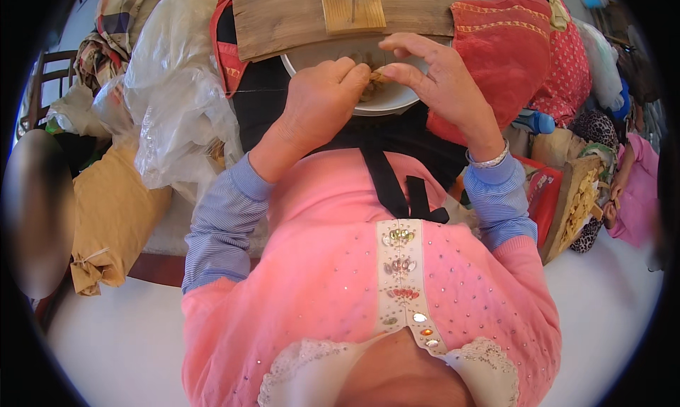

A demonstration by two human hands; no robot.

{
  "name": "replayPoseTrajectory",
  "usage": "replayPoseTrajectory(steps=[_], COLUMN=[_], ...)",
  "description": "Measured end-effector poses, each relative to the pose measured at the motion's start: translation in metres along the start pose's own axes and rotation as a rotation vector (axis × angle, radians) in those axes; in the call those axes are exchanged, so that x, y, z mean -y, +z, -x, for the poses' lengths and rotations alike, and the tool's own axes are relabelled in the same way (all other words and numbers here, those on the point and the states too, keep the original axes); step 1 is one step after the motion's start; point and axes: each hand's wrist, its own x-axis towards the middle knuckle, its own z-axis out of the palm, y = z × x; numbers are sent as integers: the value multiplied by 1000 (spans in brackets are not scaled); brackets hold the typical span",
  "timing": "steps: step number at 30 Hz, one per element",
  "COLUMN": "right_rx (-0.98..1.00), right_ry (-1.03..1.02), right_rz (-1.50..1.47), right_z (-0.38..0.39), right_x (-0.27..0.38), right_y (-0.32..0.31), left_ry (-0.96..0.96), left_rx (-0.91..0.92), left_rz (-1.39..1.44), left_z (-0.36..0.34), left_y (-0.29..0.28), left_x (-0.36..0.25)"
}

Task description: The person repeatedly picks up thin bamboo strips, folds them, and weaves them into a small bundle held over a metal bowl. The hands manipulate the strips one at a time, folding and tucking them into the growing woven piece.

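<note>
My left hand (322, 99) is closed in a pinch on a small tan fibrous piece (377, 76) above a white bowl (386, 104) with brownish bits inside. My right hand (453, 95) has its thumb tip at that piece and its index finger raised and curved; its other fingertips are partly hidden. A thin thread (251, 91) stretches leftward from near my left hand. Just beyond the bowl lies a wooden board (273, 21) with a lighter block (333, 14) and a thin upright nail on it.
Clear plastic bags (173, 123) and a brown sack (113, 208) lie to the left, red cloths (496, 60) to the right. Beside a tray of tan pieces (570, 216) and a blue object (535, 121), another person's pink sleeve (634, 187) and hands show at far right.
</note>
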Motion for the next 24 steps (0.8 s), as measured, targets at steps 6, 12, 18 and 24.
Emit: replayPoseTrajectory(steps=[6,12,18,24], right_rx=[355,247,-8,-212], right_ry=[232,208,250,152], right_rz=[-369,-383,-295,-443], right_z=[-10,-21,-53,-56], right_x=[-8,-11,-44,-23], right_y=[-13,-16,-6,-8], left_ry=[-283,-450,-556,-477], left_rx=[274,372,186,106], left_rz=[680,816,784,721], left_z=[-16,-37,-49,-59], left_y=[-8,-25,-9,-18], left_x=[9,24,80,56])
